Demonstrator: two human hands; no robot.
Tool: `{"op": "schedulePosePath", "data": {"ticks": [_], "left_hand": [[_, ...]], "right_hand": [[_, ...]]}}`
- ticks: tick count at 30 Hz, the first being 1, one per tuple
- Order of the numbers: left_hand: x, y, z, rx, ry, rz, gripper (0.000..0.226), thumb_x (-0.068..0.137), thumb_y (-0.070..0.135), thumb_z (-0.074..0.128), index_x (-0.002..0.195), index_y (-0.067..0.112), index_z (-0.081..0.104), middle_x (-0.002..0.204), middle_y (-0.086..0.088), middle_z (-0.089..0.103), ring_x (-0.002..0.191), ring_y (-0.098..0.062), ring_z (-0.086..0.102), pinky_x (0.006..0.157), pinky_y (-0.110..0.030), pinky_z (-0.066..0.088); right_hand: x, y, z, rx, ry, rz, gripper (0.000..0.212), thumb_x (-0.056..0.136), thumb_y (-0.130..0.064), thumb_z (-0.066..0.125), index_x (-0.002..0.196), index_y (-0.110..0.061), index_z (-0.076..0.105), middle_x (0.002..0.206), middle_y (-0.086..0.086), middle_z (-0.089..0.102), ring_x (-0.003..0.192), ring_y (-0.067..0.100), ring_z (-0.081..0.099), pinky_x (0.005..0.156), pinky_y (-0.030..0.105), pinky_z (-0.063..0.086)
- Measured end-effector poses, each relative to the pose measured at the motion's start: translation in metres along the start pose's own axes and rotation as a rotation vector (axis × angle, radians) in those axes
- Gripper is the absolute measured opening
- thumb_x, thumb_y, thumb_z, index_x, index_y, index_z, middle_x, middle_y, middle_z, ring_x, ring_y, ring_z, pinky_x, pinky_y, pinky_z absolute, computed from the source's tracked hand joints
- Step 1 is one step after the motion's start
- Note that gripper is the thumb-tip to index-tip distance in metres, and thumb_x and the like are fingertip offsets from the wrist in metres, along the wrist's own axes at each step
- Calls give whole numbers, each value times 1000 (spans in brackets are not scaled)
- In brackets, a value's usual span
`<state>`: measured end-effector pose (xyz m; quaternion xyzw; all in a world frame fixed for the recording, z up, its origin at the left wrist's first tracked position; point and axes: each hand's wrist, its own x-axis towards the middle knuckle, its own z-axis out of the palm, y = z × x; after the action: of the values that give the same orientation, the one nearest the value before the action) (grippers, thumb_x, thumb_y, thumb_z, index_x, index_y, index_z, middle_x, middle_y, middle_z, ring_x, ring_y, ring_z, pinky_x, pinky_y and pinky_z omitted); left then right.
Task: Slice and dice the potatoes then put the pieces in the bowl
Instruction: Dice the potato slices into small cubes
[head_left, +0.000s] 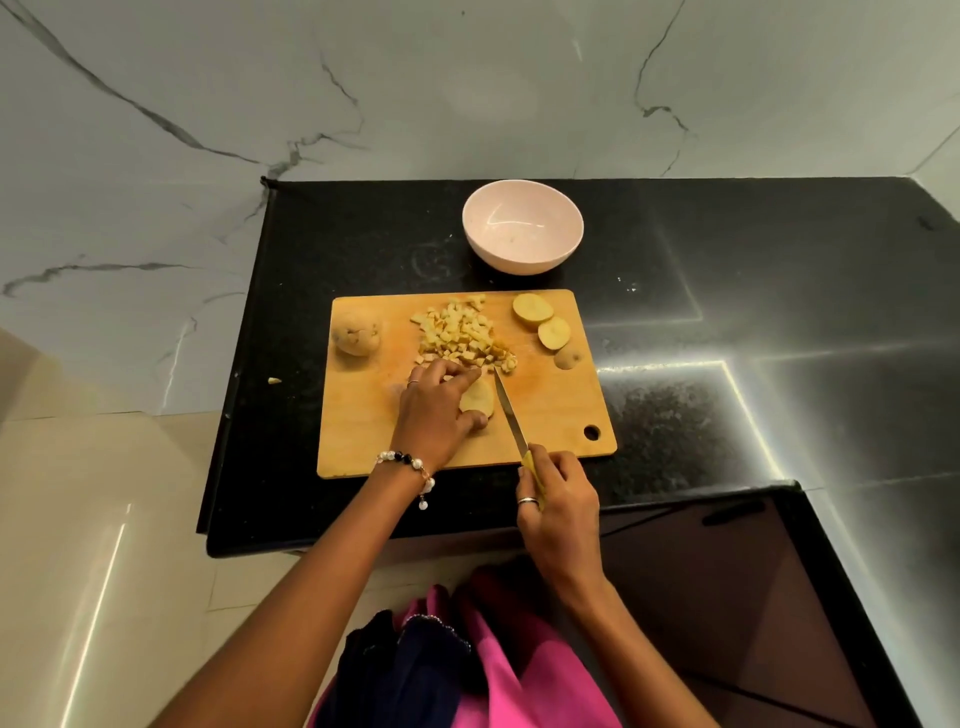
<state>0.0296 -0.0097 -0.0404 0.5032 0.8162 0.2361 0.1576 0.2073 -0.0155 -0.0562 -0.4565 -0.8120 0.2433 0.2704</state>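
1. I see a whole potato at the board's 9 o'clock.
2. Yellow dice heaped at centre.
3. Three slices lie at 2 o'clock.
4. Empty pink bowl stands at 12.

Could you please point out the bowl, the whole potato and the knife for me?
bowl (569, 249), head view: on its outer wall at the right.
whole potato (356, 335), head view: on the middle of its skin.
knife (510, 415), head view: on the middle of the blade.
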Motion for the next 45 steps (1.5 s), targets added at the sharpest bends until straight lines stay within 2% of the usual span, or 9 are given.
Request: {"op": "schedulePosePath", "data": {"ticks": [11, 17, 22, 25, 28, 36, 38, 41, 45], "left_hand": [[-4, -10, 3, -128, 19, 12, 60, 72, 35, 77, 128, 23, 59, 122, 1, 52, 112, -22, 41, 96, -32, 32], [-5, -15, 7, -183, 63, 32, 57, 71, 34, 78, 125, 23, 61, 121, 4, 55, 111, -19, 42, 89, -19, 25], [-4, -16, 8, -203, 93, 37, 56, 69, 32, 81, 121, 23, 64, 119, 3, 58, 110, -20, 45, 88, -17, 25], [-3, -16, 10, -211, 108, 39, 55, 67, 31, 82, 120, 23, 65, 117, 2, 59, 108, -21, 45, 88, -19, 27], [-3, -15, 13, -200, 130, 31, 53, 68, 31, 81, 119, 21, 66, 115, 1, 59, 106, -22, 46, 88, -22, 29], [-4, -13, 14, -166, 148, 23, 52, 71, 32, 79, 119, 19, 66, 117, 1, 59, 106, -21, 45, 84, -18, 23], [-5, -13, 13, -166, 145, 20, 52, 71, 32, 79, 120, 19, 65, 117, 0, 59, 106, -21, 45, 84, -19, 24], [-6, -13, 12, -178, 139, 26, 52, 72, 32, 79, 121, 19, 64, 118, 1, 59, 107, -21, 44, 85, -19, 24], [-7, -14, 12, -182, 128, 21, 54, 72, 32, 78, 122, 20, 63, 119, 0, 58, 108, -22, 45, 87, -21, 28]], "right_hand": [[3, -20, 5, -79, -52, 28, 34, 85, -14, 52, 113, 4, 63, 83, 14, 59, 59, 28, 57, 48, 34, 46], [8, -31, 12, -296, -114, 34, 42, 66, 6, 72, 107, 11, 64, 76, 16, 59, 52, 29, 56, 40, 28, 43], [10, -43, 20, -443, -221, -5, 52, 71, -5, 31, 107, 14, 63, 74, 15, 59, 51, 23, 56, 40, 25, 44], [19, -51, 19, -468, -233, -2, 42, 66, 2, 53, 104, 15, 64, 69, 16, 59, 43, 23, 54, 37, 23, 41], [23, -53, 17, -499, -249, 15, 58, 44, 4, 78, 99, 15, 66, 64, 16, 59, 34, 23, 50, 32, 22, 35], [-5, -49, 3, -544, -300, 33, 60, 40, 5, 81, 97, 14, 65, 58, 13, 54, 31, 23, 48, 29, 26, 32], [-5, -54, -4, -589, -348, 62, 57, 50, 3, 78, 104, 14, 63, 64, 14, 57, 38, 26, 53, 33, 28, 34], [-1, -61, -18, -548, -436, 69, 43, 89, -3, 44, 130, 5, 39, 104, 17, 57, 85, 35, 62, 60, 33, 35], [3, -61, -28, -460, -399, 88, 26, 92, -9, 37, 117, -3, 43, 103, 15, 57, 91, 36, 59, 63, 33, 31]]}}
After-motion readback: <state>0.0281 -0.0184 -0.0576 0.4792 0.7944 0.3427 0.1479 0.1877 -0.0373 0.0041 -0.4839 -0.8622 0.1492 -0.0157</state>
